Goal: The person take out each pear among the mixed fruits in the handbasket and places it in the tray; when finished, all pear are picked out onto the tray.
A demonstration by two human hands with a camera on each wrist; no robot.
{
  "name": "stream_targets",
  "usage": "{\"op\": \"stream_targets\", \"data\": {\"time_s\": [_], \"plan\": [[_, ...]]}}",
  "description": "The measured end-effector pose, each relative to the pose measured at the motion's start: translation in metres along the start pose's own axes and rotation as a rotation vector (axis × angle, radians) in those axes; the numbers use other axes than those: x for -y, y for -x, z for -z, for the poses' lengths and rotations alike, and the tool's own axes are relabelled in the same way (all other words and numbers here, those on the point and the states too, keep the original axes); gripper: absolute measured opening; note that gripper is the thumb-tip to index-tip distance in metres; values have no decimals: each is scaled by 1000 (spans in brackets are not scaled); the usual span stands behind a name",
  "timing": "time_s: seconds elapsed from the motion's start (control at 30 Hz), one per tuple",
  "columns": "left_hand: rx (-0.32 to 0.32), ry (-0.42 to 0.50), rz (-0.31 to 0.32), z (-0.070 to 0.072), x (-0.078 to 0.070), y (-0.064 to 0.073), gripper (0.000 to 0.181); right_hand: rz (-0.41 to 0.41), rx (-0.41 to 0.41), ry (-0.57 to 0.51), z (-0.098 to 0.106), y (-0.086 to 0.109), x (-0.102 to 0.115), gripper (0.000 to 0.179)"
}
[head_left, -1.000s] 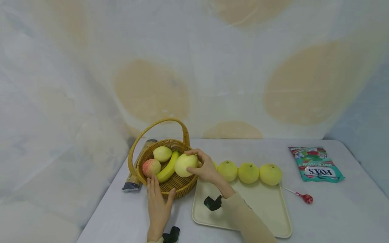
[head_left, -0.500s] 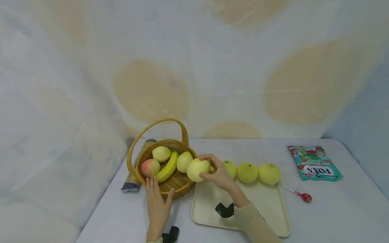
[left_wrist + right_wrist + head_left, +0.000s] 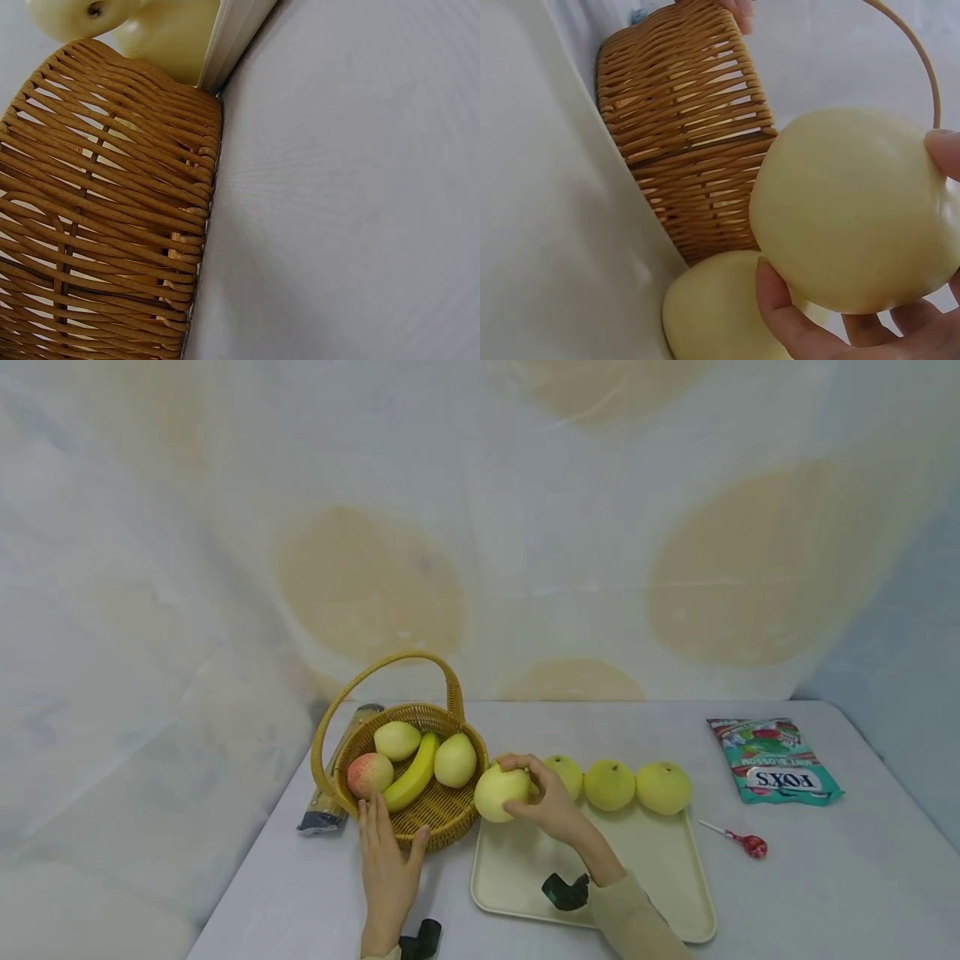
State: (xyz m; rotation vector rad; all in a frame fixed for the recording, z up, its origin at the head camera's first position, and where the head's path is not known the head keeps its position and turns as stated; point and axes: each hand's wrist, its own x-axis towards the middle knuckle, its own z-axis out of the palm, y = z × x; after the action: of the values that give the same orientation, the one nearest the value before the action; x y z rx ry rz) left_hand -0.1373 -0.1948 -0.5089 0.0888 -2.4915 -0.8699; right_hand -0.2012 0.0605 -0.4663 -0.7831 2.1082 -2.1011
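Observation:
My right hand (image 3: 551,806) grips a round pale yellow fruit (image 3: 501,793), apple-like or an Asian pear, between thumb and fingers. In the head view this fruit is at the basket's right rim, by the tray's back left corner. The right wrist view has it above another pale yellow fruit (image 3: 716,307). My left hand (image 3: 390,868) has straight fingers touching the front rim of the wicker basket (image 3: 446,835). Inside the basket are a peach (image 3: 370,775), a banana (image 3: 411,781), a pear (image 3: 455,762) and a yellow-green fruit (image 3: 397,741). The left wrist view hides the left hand.
A cream tray (image 3: 637,893) carries several round yellow-green fruits (image 3: 610,785) along its back edge. To its right lie a red lollipop (image 3: 752,846) and a teal FOX'S candy bag (image 3: 780,768). A dark-and-gold packet (image 3: 324,818) is partly behind the basket.
My right hand has moved right and slightly down with the round fruit, from over the basket to beside its rim. The pear in the basket has come into sight. My left hand stays put.

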Motion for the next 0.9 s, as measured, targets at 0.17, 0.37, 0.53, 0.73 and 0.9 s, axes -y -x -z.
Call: {"op": "stream_targets", "data": {"time_s": [0.17, 0.37, 0.53, 0.73, 0.9], "plan": [[-6, -9, 9, -1, 1, 0, 89, -95, -9, 72, 1, 6, -6, 47], [-10, -6, 12, -1, 0, 0, 89, -140, 8, 92, -1, 13, -11, 49], [1, -6, 19, -1, -1, 0, 89, -116, -7, 126, -2, 16, -16, 57], [-5, -11, 3, -1, -1, 0, 88, -117, -15, 145, -2, 19, -20, 60], [1, -13, 10, 0, 0, 0, 89, -105, -2, 212, -2, 21, -25, 60]]}}
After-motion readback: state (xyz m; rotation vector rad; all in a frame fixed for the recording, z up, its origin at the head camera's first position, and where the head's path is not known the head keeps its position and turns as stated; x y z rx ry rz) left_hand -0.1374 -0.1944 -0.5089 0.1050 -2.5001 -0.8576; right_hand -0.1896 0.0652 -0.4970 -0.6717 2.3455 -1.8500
